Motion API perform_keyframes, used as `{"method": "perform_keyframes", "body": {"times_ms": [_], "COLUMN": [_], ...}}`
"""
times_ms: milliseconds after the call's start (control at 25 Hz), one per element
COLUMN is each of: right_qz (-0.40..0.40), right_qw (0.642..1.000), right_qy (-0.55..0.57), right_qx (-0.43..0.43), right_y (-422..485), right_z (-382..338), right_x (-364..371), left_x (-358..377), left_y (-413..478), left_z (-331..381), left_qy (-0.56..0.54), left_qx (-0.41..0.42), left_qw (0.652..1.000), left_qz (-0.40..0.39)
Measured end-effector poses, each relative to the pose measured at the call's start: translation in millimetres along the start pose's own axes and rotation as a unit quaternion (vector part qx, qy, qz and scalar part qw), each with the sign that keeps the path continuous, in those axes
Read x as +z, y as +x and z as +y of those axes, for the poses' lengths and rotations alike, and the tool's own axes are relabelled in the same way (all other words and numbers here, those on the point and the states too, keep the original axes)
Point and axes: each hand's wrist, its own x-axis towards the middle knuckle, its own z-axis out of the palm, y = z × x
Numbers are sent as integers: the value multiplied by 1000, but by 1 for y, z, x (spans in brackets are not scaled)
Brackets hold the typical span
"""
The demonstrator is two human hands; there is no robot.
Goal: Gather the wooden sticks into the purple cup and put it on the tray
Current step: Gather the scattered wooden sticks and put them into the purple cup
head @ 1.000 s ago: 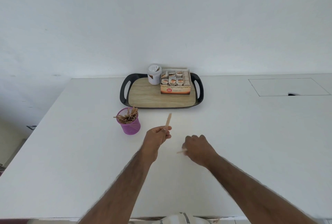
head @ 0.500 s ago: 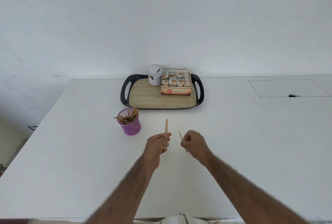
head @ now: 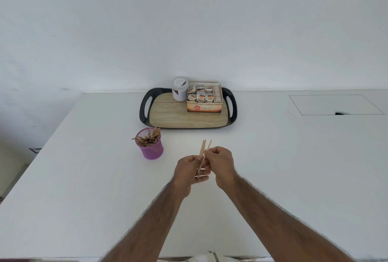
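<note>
Currently the gathering step is looking close to its end. Both hands are meeting above the table (head: 84,177), just right of the purple cup (head: 151,150) and on the near side of it.

- The left hand (head: 188,170) is pinching a few wooden sticks (head: 202,151) between thumb and curled fingers, tips pointing up and away.
- The right hand (head: 220,162) is pinching the same cluster from the other side, with one stick angling off to the right.
- Judgement: the sticks are being squared into one bundle or passed across. I cannot tell which hand is going to carry them.

The purple cup is standing upright on the table, near the front-left corner of the tray (head: 144,106) and not touching it. It is already bristling with cup sticks (head: 149,137), some leaning out over its left rim.

Next move, as judged: the bundle is needing to travel left and go end-first into a crowded mouth. The leaning sticks are likely to snag it, and the cup may tip if knocked. After that the cup is going onto the tray.

Surroundings: a white jar (head: 180,90) and an open tea box (head: 204,102) are sitting along the tray's back edge. Wood-grain floor is showing in front of them, which is giving the cup landing room. A recessed panel (head: 336,104) is lying at far right, well apart.
</note>
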Motion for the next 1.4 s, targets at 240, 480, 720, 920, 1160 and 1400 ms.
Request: {"method": "perform_keyframes", "body": {"times_ms": [240,480,720,920,1160,1400], "right_qz": [-25,-48,-86,-45,-2,-109], "right_qw": [995,968,992,992,972,976], "right_qy": [-90,-238,-86,-84,-169,-151], "right_qx": [-23,-58,-25,-86,-165,-112], "right_y": [-1,13,11,1,-8,-6], "right_z": [-6,-17,-18,-16,-5,-20], "right_x": [-7,-23,-31,-20,-3,-14], "left_x": [-3,0,1,-9,0,-12], "left_y": [3,6,2,6,2,2], "left_z": [0,2,7,13,25,12], "left_qy": [90,227,202,-155,-66,81], "left_qx": [40,115,134,-17,-23,2], "left_qw": [994,967,970,988,998,995], "left_qz": [45,6,14,3,7,61]}}
